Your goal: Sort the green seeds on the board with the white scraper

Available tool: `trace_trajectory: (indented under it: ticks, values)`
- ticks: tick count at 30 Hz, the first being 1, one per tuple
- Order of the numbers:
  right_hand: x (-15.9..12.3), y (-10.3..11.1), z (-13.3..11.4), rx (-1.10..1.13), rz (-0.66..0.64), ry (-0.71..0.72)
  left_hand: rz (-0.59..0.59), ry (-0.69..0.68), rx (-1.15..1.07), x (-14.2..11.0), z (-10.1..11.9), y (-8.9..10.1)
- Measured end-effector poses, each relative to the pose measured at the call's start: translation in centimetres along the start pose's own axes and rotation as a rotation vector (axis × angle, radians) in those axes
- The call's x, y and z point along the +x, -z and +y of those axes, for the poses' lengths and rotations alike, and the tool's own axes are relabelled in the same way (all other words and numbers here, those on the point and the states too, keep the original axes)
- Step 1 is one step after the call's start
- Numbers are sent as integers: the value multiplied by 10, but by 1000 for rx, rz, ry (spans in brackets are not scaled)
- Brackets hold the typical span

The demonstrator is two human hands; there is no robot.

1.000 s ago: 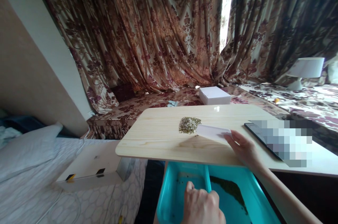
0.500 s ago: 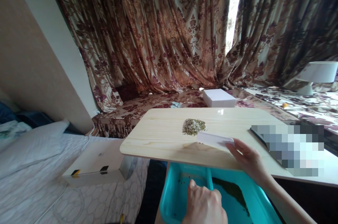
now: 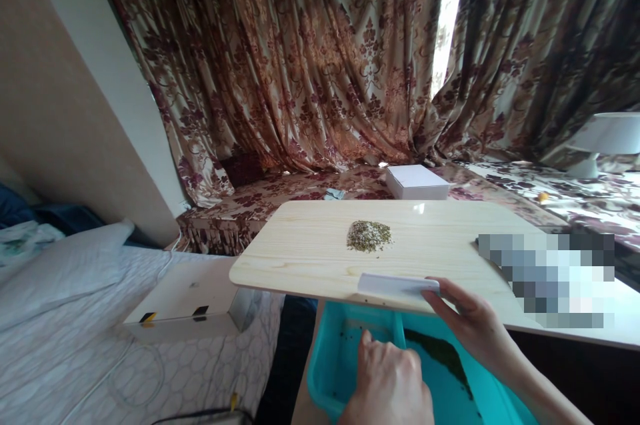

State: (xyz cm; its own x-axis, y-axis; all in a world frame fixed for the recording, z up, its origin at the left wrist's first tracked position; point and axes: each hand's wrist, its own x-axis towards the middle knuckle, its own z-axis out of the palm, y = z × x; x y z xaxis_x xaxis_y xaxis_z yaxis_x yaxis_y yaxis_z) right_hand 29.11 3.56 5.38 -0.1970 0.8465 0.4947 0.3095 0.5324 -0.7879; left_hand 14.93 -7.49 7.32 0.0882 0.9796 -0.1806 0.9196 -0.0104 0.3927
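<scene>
My right hand [image 3: 470, 318] pinches the right end of a flat white strip [image 3: 395, 284], which lies low along the near edge of the pale wooden tabletop [image 3: 295, 258]. A few dark specks sit just in front of the strip. Beyond it rests a pile of mixed green and white grains [image 3: 370, 236]. Below the table edge, my left hand [image 3: 393, 375] is closed, fingers curled, over the turquoise bin [image 3: 320, 371]; what it grips, if anything, is hidden. The bin's left compartment has a few scattered grains, and its right one holds a band of green grains [image 3: 445, 358].
A blurred-out object [image 3: 545, 278] lies on the table's right side. Behind the table is a white box [image 3: 417, 183]; a flat white case [image 3: 185, 305] rests on the bed [image 3: 60, 345] at left. A lamp [image 3: 610, 135] stands far right.
My right hand has drawn the white strip toward me, from beside the grain pile to the table's near edge. My left hand stays over the bin.
</scene>
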Motion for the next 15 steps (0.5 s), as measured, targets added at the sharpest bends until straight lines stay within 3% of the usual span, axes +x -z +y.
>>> trace_trajectory:
  ticks: [6,15]
  values:
    - [6,8,4,28,58,-43,-3,18,76,-11,-13,3]
    - [41,15,24,43,166,-35,51,73,89,-23,-39,8]
